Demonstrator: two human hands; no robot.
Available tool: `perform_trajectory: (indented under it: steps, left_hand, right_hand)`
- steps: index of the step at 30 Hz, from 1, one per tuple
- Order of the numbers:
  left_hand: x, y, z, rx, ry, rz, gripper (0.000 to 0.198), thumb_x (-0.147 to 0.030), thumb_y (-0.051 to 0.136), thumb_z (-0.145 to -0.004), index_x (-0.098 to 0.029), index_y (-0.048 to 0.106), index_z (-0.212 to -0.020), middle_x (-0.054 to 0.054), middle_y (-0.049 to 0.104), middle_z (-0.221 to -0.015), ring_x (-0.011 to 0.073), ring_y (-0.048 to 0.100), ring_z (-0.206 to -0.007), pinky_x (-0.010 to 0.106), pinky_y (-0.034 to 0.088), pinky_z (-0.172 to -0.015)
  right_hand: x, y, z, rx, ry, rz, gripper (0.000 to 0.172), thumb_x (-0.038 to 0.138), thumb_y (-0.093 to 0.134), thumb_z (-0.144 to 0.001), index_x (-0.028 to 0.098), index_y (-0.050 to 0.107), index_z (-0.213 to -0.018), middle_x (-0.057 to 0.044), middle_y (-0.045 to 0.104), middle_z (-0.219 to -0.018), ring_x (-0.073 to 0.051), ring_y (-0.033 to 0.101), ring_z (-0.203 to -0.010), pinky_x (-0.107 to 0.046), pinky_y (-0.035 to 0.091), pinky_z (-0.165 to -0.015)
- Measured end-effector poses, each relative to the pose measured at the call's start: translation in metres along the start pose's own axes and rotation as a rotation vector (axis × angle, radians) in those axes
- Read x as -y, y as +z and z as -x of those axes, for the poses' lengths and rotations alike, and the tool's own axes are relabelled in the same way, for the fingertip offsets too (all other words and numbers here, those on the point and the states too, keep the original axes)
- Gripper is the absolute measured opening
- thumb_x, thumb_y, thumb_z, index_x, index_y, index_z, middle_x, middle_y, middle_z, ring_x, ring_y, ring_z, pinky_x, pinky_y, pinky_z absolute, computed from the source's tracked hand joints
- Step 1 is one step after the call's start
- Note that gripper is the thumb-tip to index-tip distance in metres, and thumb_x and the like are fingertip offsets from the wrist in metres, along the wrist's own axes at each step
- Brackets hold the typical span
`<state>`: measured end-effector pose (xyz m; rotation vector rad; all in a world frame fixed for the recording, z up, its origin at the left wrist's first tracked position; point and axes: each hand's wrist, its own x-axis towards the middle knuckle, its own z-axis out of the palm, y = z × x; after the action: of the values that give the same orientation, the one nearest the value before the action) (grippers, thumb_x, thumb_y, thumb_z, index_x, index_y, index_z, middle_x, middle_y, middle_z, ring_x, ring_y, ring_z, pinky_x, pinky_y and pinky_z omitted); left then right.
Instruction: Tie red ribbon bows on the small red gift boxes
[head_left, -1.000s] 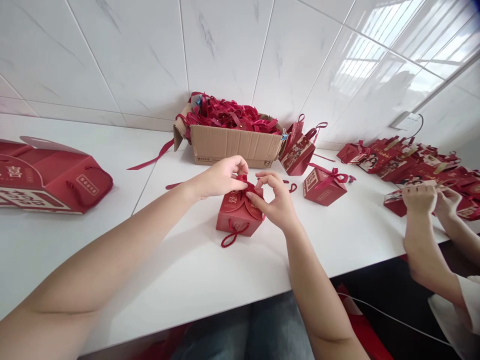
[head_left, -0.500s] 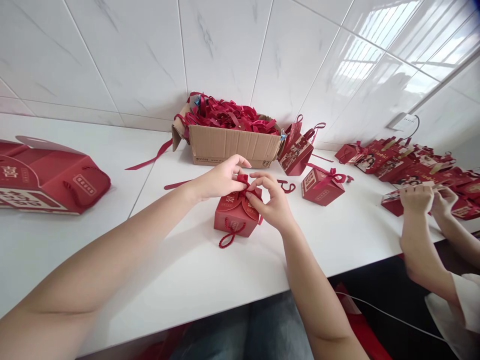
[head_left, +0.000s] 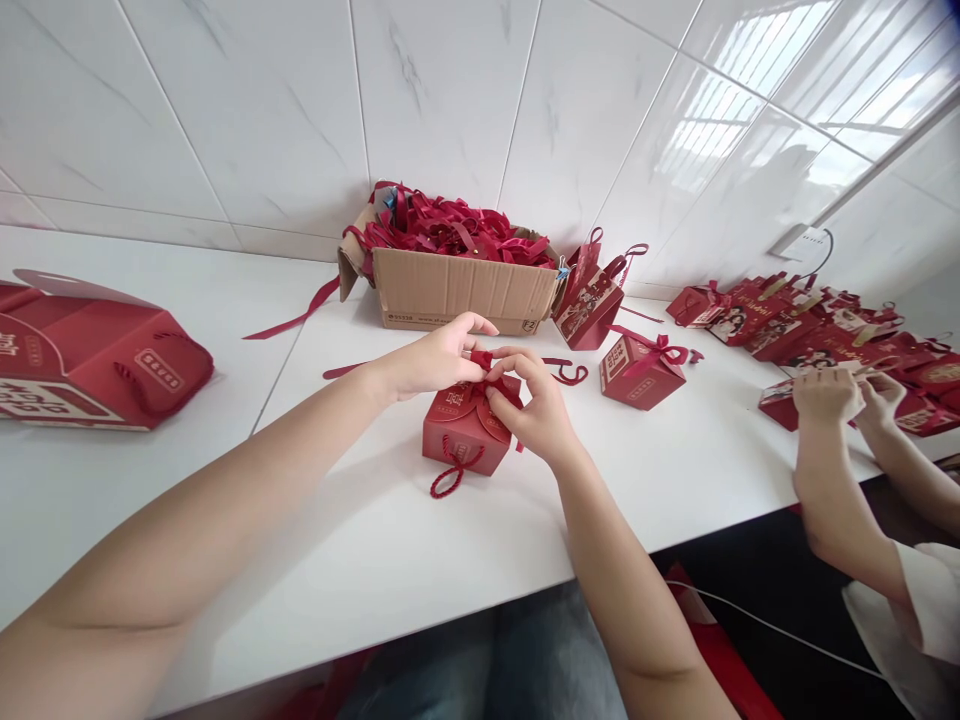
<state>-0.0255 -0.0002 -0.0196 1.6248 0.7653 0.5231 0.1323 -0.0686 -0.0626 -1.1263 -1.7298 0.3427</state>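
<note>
A small red gift box (head_left: pixel 459 440) with a twisted cord handle stands in front of me on the white table. At its top a red ribbon (head_left: pixel 484 388) is gathered in a bow or knot, partly covered by fingers. My left hand (head_left: pixel 442 358) comes in from the left, its thumb and fingers closed on the ribbon. From the right, my right hand (head_left: pixel 531 402) pinches the same ribbon between thumb and fingertips. Both hands are close together over the lid. The exact shape of the knot is hidden.
Behind the box stands a cardboard carton (head_left: pixel 461 290) heaped with red ribbons. A larger red box (head_left: pixel 105 360) lies to the left. At right are a ribboned red box (head_left: pixel 642 370), a tall red box (head_left: pixel 589 310) and many more. A co-worker's hands (head_left: pixel 829 395) work there.
Both hands remain at the ribbon on the box, with only slight finger movement. The whole view has shifted a little, so everything appears slightly further left.
</note>
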Motion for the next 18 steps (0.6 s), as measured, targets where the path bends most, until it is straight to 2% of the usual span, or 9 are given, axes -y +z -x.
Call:
perform_trajectory:
  steps: [3,7,11,18]
  left_hand:
    - [-0.002,0.000,0.001,-0.002,0.003,0.035,0.057,-0.007,0.060,-0.070,-0.021,0.042,-0.122,0.002,0.062,-0.096,0.0164,0.061,-0.085,0.031,0.046,-0.072]
    - [-0.005,0.000,0.002,-0.043,-0.028,0.065,0.055,-0.009,0.064,-0.070,-0.021,0.045,-0.121,0.004,0.062,-0.105,0.0151,0.060,-0.087,0.031,0.046,-0.076]
    - [-0.004,-0.003,0.002,-0.048,-0.048,0.083,0.057,-0.008,0.065,-0.068,-0.020,0.046,-0.121,0.004,0.063,-0.101,0.0145,0.060,-0.085,0.031,0.046,-0.077]
    - [0.000,-0.006,-0.001,-0.031,-0.041,0.098,0.057,-0.009,0.067,-0.067,-0.018,0.046,-0.120,0.004,0.065,-0.095,0.0117,0.058,-0.073,0.028,0.044,-0.067]
  right_hand:
    - [-0.001,0.000,0.001,-0.022,-0.029,0.046,0.015,0.010,0.057,-0.074,0.022,0.058,-0.082,-0.009,0.061,-0.111,-0.023,0.059,-0.108,-0.044,0.046,-0.096]
    - [-0.001,-0.006,0.001,-0.009,-0.145,0.169,0.019,0.012,0.058,-0.077,0.024,0.064,-0.089,-0.007,0.061,-0.117,-0.024,0.056,-0.110,-0.046,0.044,-0.097]
    - [-0.002,-0.014,0.001,0.006,-0.245,0.283,0.021,0.015,0.062,-0.079,0.028,0.070,-0.093,-0.005,0.061,-0.119,-0.025,0.054,-0.113,-0.048,0.043,-0.098]
    - [-0.004,-0.015,0.002,0.009,-0.280,0.375,0.017,0.020,0.064,-0.082,0.032,0.073,-0.091,-0.003,0.064,-0.119,-0.026,0.052,-0.114,-0.050,0.044,-0.096]
